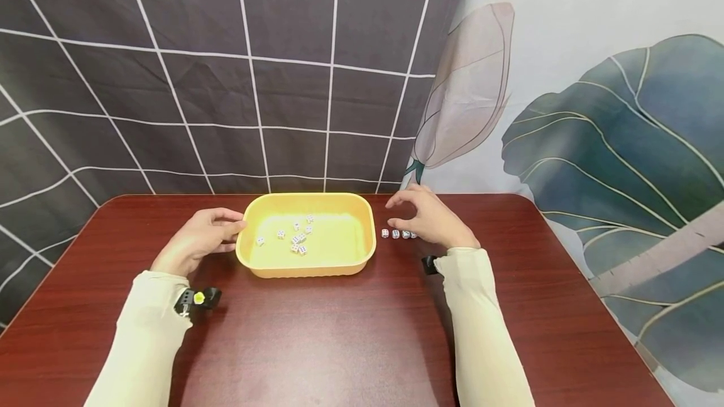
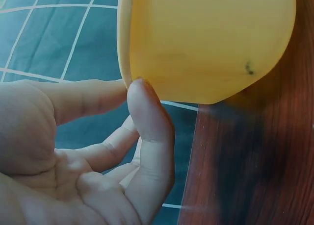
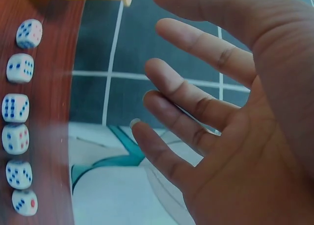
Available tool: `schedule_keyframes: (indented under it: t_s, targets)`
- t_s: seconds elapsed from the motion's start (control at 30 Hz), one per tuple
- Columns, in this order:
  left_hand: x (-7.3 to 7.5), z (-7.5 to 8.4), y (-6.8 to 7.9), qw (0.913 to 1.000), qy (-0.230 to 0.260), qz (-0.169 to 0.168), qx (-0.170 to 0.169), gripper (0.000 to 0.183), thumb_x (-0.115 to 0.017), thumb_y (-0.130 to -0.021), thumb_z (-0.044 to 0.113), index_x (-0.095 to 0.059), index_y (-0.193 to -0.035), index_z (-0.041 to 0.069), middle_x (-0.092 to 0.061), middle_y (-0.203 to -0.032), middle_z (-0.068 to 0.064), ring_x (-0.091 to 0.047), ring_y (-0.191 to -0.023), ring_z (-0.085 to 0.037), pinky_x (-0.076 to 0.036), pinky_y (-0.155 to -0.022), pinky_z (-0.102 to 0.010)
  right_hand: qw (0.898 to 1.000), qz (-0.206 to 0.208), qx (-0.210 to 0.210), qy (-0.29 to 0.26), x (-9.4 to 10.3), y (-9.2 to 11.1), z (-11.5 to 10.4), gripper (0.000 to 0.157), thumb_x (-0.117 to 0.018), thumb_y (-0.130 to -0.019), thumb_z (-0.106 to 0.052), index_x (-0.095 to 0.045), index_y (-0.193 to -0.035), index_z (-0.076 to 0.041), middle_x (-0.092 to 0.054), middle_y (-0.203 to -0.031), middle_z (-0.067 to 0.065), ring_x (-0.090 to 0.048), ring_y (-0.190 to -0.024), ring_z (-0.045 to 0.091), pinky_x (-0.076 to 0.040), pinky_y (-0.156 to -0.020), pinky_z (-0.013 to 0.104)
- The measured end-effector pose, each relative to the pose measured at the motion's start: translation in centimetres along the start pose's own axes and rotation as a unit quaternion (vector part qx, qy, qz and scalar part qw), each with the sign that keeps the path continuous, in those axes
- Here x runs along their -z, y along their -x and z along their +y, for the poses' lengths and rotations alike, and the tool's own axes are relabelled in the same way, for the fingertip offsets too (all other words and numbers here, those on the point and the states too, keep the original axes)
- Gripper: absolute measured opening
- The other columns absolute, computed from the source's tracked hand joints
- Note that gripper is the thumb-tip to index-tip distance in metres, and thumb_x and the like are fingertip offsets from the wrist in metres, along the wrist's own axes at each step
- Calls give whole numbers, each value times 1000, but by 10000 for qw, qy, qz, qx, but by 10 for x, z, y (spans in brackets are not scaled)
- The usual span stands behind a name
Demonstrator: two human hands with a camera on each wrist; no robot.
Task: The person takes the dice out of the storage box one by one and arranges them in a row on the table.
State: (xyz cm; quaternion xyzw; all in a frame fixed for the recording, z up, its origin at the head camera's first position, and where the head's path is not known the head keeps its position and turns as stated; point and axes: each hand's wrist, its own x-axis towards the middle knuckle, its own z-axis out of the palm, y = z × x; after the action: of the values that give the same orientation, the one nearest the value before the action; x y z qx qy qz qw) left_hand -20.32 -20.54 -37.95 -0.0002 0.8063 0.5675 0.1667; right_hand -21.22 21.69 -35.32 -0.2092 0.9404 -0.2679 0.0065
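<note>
A yellow plastic tub (image 1: 305, 271) sits on the table with several white dice (image 1: 281, 234) scattered inside it. My left hand (image 1: 198, 240) is at the tub's left end; in the left wrist view its thumb and a finger pinch the rim (image 2: 125, 43). To the right of the tub, several more dice (image 1: 396, 233) stand in a row on the tabletop. Over the right part of that row hovers my right hand (image 1: 427, 215), partly covering it. The right wrist view shows its fingers (image 3: 167, 80) spread and holding nothing, apart from the dice (image 3: 15, 108).
The dark red wooden table (image 1: 317, 338) has rounded far corners. Behind it hangs a dark cloth with a white grid (image 1: 288, 93), and on the right a pale cloth with a leaf print (image 1: 622, 130). Black straps (image 1: 198, 300) circle the wrists.
</note>
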Motion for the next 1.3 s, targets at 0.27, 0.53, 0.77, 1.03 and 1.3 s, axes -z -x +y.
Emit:
schedule_keyframes:
  t_s: [0.27,0.53,0.77,1.03,1.3]
  targets:
    - [-1,2,1,9999,127,-1,110,47,-59,-102,14,-46,-138,-13,-66,-88,8,-64,-74,-3,-60,-72,-19,9999,-25,157,-34,-7,-5,-15,28,-78,-89,-21,-73,-115,-13,-64,-121,6,-48,-123,27,-44,-108,46]
    - [-2,1,1,9999,79,8,85,45,-59,-102,14,-46,-137,-12,-66,-90,6,-65,-76,-4,-60,-73,-20,9991,-161,393,-55,-20,-12,-33,31,-79,-88,-19,-73,-117,-9,-66,-118,6,-52,-119,27,-45,-104,41]
    - [1,-1,-1,9998,185,-40,-2,45,-59,-102,13,-47,-136,-13,-67,-89,7,-65,-75,-4,-60,-72,-20,9970,-374,650,-166,-34,-24,-57,29,-77,-87,-21,-73,-115,-11,-65,-118,10,-52,-118,29,-47,-99,39]
    - [0,-2,-2,9995,288,-78,50,45,-59,-102,14,-46,-137,-12,-67,-90,8,-66,-77,-4,-60,-74,-21,9954,-527,782,-134,-49,-31,-69,30,-77,-87,-19,-73,-114,-8,-64,-120,6,-50,-119,24,-45,-105,40]
    - [1,-3,-1,9992,373,-95,61,44,-58,-103,12,-46,-137,-12,-68,-88,9,-66,-76,-3,-60,-73,-20,9955,-442,837,-74,-64,-37,-77,29,-78,-86,-16,-72,-112,-5,-66,-115,13,-55,-116,29,-47,-102,40]
